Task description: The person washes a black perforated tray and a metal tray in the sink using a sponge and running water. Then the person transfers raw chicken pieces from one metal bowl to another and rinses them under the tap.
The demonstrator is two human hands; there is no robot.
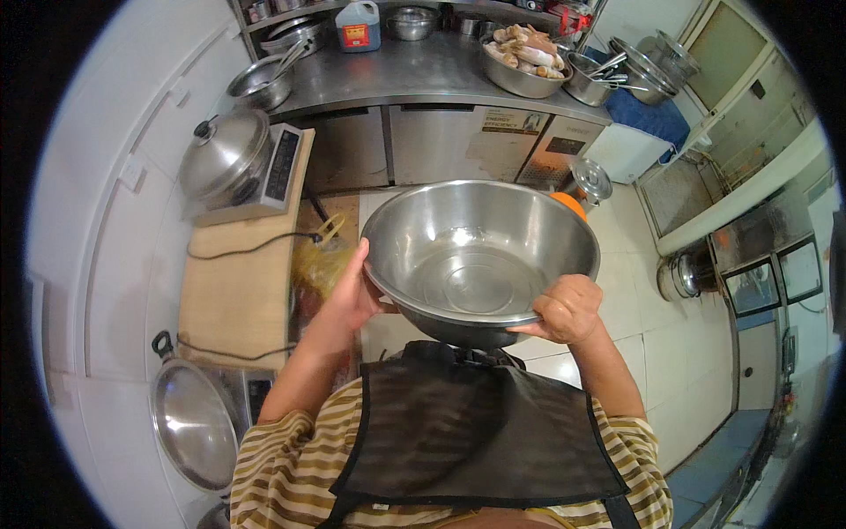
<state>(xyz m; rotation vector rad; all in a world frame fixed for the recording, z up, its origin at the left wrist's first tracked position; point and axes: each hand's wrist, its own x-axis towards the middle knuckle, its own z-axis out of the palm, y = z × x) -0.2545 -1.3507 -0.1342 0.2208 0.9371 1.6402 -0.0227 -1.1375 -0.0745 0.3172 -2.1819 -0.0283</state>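
A large, deep stainless steel basin point(472, 278) is held in the air in front of my black apron point(476, 430), its opening tipped towards me. Nothing but shine and reflections shows on its bottom, perhaps with a little water. My left hand point(357, 291) grips the left side, thumb at the rim and the other fingers mostly hidden beneath. On the near right, my right hand point(570, 307) is closed over the rim.
A steel counter point(410, 69) ahead carries a bowl of pale root vegetables or similar pieces point(525, 53), pots and a plastic jug point(357, 28). A wooden table point(234, 291) at left bears an induction cooker point(284, 165) with a lidded wok point(228, 155). An orange object point(570, 203) peeks out behind the basin.
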